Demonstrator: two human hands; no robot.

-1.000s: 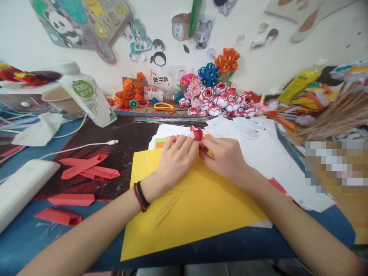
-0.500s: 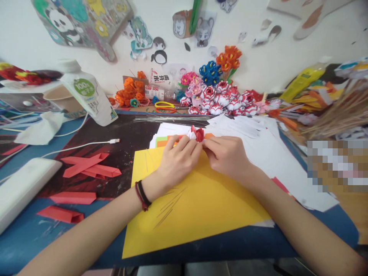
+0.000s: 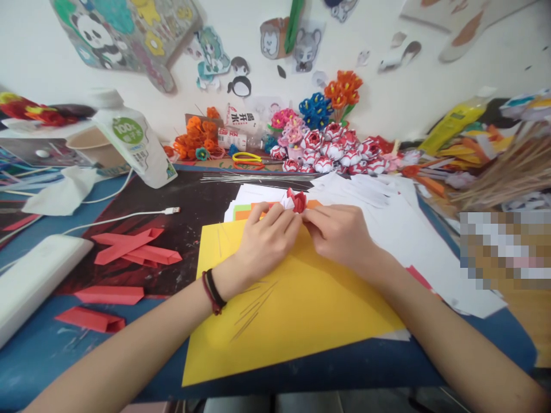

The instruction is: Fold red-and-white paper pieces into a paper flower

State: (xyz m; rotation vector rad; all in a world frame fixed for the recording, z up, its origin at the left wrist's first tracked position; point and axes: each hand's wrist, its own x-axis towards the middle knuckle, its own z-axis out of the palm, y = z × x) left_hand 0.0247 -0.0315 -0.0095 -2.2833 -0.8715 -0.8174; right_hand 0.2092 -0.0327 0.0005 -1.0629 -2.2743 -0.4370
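A small red and white folded paper flower [image 3: 296,201] shows just beyond my fingertips. My left hand [image 3: 269,235] is closed around its lower part, which the fingers hide. From the right, my right hand [image 3: 338,232] pinches at the flower's side, thumb and forefinger pressed together. Both hands are over a large yellow paper sheet [image 3: 301,310] with several thin dark strands on its left half. Folded red paper pieces [image 3: 135,249] lie on the dark mat to the left, two of them nearer the front edge.
A white bottle [image 3: 135,143] and a white power bank [image 3: 43,281] with a cable stand left. Finished red and white paper flowers [image 3: 333,152] are heaped at the back, by yellow-handled scissors [image 3: 247,159] and thin wires [image 3: 253,178]. White paper sheets [image 3: 413,246] spread rightward.
My right hand's fingers have drawn tighter together beside the flower. The flower stays in my left hand, and the view has shifted slightly.
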